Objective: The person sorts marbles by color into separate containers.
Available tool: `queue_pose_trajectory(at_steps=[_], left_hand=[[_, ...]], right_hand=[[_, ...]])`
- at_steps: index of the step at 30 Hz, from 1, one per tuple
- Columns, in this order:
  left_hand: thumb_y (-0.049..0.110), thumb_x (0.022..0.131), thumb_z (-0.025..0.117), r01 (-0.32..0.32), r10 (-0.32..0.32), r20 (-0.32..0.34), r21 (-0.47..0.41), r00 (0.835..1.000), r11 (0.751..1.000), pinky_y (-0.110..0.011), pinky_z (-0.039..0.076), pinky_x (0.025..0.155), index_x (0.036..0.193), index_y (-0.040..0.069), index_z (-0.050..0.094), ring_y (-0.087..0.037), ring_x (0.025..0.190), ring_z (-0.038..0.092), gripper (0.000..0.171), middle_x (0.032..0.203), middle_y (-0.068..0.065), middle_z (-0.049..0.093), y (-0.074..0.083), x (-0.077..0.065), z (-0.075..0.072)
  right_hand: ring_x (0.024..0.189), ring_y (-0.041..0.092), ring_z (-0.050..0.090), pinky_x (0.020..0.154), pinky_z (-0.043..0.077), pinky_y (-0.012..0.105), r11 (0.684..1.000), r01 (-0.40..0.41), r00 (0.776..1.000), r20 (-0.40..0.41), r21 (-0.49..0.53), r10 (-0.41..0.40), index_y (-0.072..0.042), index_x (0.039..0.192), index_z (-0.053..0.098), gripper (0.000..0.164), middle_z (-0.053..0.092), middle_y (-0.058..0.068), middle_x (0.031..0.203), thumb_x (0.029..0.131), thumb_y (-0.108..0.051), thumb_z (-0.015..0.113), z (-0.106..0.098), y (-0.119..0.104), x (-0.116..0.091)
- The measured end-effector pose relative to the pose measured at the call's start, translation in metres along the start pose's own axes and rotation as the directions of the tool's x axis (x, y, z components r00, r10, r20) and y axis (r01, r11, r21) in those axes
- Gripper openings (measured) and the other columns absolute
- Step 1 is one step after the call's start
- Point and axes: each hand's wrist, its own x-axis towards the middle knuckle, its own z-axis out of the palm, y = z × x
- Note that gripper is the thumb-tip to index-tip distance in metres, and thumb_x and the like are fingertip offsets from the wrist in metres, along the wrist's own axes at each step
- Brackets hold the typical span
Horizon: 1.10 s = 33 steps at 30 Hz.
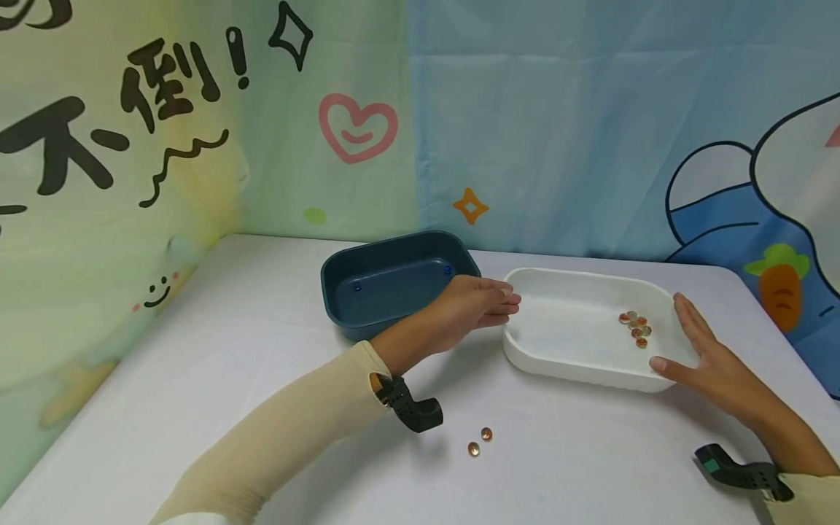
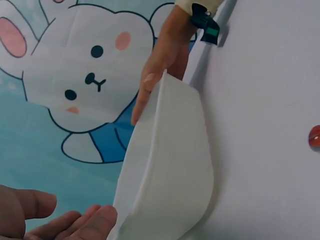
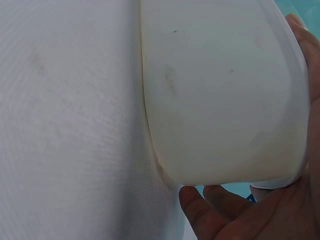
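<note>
A white plastic tray [image 1: 571, 366] stands on the table with several small amber-and-clear glass beads [image 1: 635, 327] lying in its right part. My left hand [image 1: 469, 310] reaches to the tray's left end, its fingers extended right at the rim; in the left wrist view the thumb stands apart. At the other end, my right hand [image 1: 712, 361] holds the near right corner, the thumb over the rim. In the right wrist view its fingertips [image 3: 192, 197] lie low against the tray's end wall.
A dark blue-green basin [image 1: 387, 266] with two small blue beads inside stands left of the tray, partly behind my left forearm. Two amber beads [image 1: 480, 442] lie on the white tablecloth [image 1: 564, 467] in front. A printed cloth backdrop [image 1: 525, 131] hangs behind the table.
</note>
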Motion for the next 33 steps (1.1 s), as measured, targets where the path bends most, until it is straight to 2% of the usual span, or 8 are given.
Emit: queue_pose_trajectory(at_steps=[12,17,23,30,33], left_hand=[[0.001,0.094,0.061,-0.044,0.044,0.078,0.005,0.996,0.999,-0.033,0.051,0.089,0.126,-0.009,0.058,-0.024,0.107,0.065,0.033,0.118,-0.019,0.066,-0.019,-0.029,-0.011],[0.002,0.089,0.070,-0.057,0.049,0.114,0.072,0.992,0.996,-0.034,0.052,0.088,0.120,-0.006,0.064,-0.024,0.103,0.067,0.032,0.109,-0.012,0.070,-0.024,-0.041,-0.016],[-0.001,0.087,0.069,-0.096,0.072,0.168,0.141,0.983,0.985,-0.034,0.055,0.081,0.109,-0.005,0.069,-0.034,0.103,0.066,0.022,0.102,-0.012,0.072,-0.038,-0.050,-0.021],[0.000,0.083,0.073,-0.123,0.074,0.186,0.267,0.980,0.956,-0.026,0.054,0.076,0.103,0.000,0.072,-0.015,0.086,0.070,0.020,0.094,-0.004,0.074,-0.052,-0.059,-0.020],[-0.001,0.082,0.073,-0.143,0.085,0.197,0.302,0.977,0.942,-0.023,0.052,0.075,0.102,0.001,0.073,-0.012,0.084,0.069,0.020,0.093,-0.002,0.074,-0.059,-0.062,-0.019]], right_hand=[[0.136,0.056,-0.012,0.075,0.017,0.083,1.000,-0.001,1.000,-0.002,-0.017,0.001,-0.029,0.152,-0.017,0.103,-0.023,0.008,0.158,0.090,-0.039,0.065,0.000,0.000,0.001],[0.136,0.056,-0.012,0.077,0.017,0.082,1.000,0.006,1.000,-0.008,-0.014,-0.006,-0.030,0.151,-0.017,0.103,-0.023,0.008,0.158,0.090,-0.038,0.065,0.001,0.001,0.001],[0.137,0.055,-0.013,0.078,0.014,0.082,1.000,0.016,1.000,-0.015,-0.003,-0.016,-0.030,0.151,-0.017,0.103,-0.023,0.008,0.158,0.090,-0.037,0.066,0.000,0.003,0.001],[0.136,0.057,-0.011,0.075,0.017,0.082,1.000,0.008,1.000,-0.008,-0.007,-0.008,-0.030,0.151,-0.018,0.103,-0.023,0.007,0.158,0.090,-0.038,0.065,0.000,0.004,0.001],[0.136,0.056,-0.012,0.076,0.016,0.083,1.000,0.010,1.000,-0.010,-0.005,-0.010,-0.030,0.151,-0.018,0.103,-0.023,0.007,0.158,0.090,-0.038,0.065,0.001,0.004,0.001]])
